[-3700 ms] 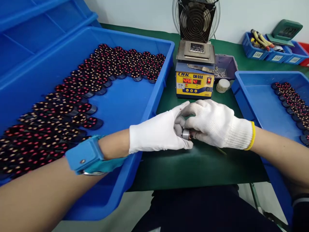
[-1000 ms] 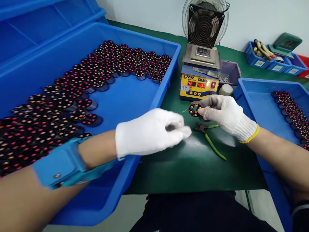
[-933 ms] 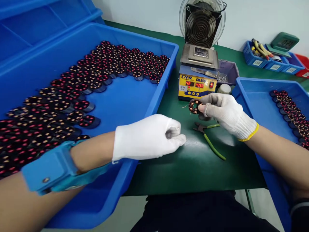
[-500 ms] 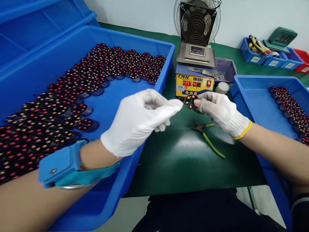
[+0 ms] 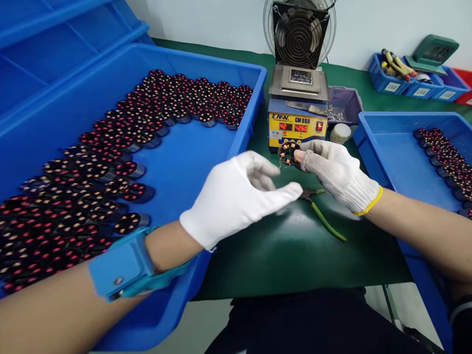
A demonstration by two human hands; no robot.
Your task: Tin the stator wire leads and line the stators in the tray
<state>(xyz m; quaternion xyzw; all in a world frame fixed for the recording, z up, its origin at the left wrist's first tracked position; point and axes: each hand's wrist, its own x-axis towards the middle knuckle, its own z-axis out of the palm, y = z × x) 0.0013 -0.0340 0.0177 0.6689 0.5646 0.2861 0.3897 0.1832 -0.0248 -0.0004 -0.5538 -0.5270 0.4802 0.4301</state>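
Observation:
My right hand (image 5: 332,169), in a knitted glove with a bare thumb tip, pinches a black ring coil with copper windings (image 5: 287,153). A thin wire end sticks out below the ring. The ring is held up in front of the solder pot's yellow panel (image 5: 300,127). Just left of and below it, my left hand (image 5: 239,191) in a white glove has thumb and fingers apart, with nothing seen between them. Green-handled cutters (image 5: 326,221) lie on the table below my hands, their jaws partly behind my left thumb.
A large blue bin (image 5: 199,172) on the left holds many similar coils. Another blue bin (image 5: 391,142) on the right holds rows of them. Behind the solder pot stands a fan (image 5: 300,37). Beside it are a purple tray (image 5: 350,101) and a small white jar (image 5: 339,132).
My left hand has gone from a pinch to spread fingers and moved right and down. The ring coil has shifted slightly left in my right hand, and a wire end now shows beneath it.

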